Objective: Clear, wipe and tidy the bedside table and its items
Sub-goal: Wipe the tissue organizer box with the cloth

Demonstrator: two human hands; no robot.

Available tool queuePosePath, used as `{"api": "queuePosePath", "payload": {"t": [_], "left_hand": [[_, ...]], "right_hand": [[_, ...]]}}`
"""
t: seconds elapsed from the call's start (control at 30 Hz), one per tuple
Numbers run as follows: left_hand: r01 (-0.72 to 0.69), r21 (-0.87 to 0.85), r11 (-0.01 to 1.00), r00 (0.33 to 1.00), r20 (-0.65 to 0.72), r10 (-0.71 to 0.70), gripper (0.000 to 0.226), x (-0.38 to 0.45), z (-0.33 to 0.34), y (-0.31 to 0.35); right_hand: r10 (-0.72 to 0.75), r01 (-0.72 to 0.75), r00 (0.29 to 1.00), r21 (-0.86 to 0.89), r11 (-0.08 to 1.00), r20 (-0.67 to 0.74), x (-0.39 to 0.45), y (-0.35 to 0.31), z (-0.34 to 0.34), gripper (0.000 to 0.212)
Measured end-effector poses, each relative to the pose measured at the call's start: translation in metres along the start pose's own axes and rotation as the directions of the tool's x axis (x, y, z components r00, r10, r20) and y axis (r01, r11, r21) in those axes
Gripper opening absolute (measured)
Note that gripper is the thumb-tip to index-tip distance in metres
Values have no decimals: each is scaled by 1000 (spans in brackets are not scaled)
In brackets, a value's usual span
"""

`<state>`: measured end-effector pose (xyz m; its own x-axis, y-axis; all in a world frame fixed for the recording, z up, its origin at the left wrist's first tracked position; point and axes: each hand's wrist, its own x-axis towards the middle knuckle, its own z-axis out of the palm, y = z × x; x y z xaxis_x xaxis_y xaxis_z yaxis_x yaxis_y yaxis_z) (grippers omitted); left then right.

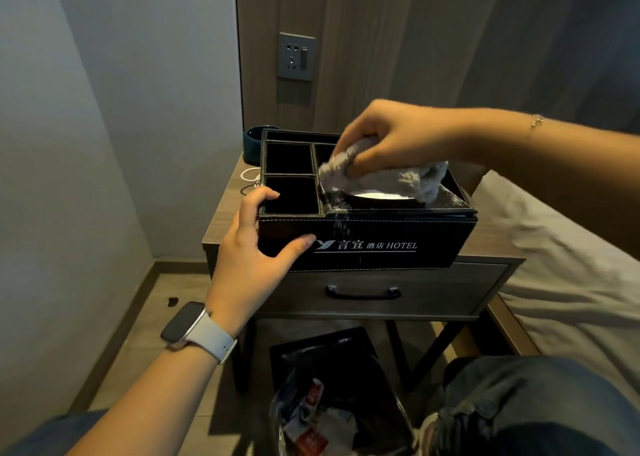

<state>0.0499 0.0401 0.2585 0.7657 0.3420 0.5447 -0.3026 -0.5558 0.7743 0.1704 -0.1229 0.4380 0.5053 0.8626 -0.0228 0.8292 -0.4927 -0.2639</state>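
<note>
Below the black organiser box (367, 237) a lined bin (332, 396) is seen. On the bench (221, 227), the box's corner is gripped by the left hand (256, 244); a grey cloth (381, 175), clutched in the right hand (394, 136), is pressed onto its lid. Wiping is judged underway; the compartments probably need wiping next.

left wrist: smartwatch (187, 323), dark screen, pale grey band | right wrist: thin chain bracelet (536, 121) | legs: blue jeans (540, 403)

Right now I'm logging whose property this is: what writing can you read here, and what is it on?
"言宜 酒店 HOTEL", with a slanted Y-like logo before it: white print on the front of the black box on the bedside table.
Red and white wrappers in the bin: print too blurred to read.
Wall socket: no text legible.
</note>
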Motion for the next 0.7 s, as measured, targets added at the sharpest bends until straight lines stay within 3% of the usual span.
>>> {"api": "queuePosePath", "payload": {"t": [0.07, 0.2, 0.43, 0.53, 0.7], "left_hand": [[-50, 33, 998, 999, -5, 50, 53, -2, -1, 0], [-170, 130, 977, 985, 39, 166, 42, -4, -1, -5], [-184, 166, 969, 982, 81, 173, 43, -4, -3, -6], [-186, 158, 970, 980, 100, 171, 45, -4, -6, -4], [-164, 135, 977, 984, 97, 152, 46, -4, -8, -1]], "right_hand": [[40, -44, 996, -38, 998, -81, 12, 2, 4, 23], [65, -79, 992, -137, 987, -105, 21, 3, 32, 23], [-134, 126, 990, -156, 980, -44, -26, -13, 21, 22], [-84, 50, 983, -198, 979, -162, -5, -5, 17, 25], [-80, 22, 983, -324, 946, -167, 2, -2, 45, 28]]}}
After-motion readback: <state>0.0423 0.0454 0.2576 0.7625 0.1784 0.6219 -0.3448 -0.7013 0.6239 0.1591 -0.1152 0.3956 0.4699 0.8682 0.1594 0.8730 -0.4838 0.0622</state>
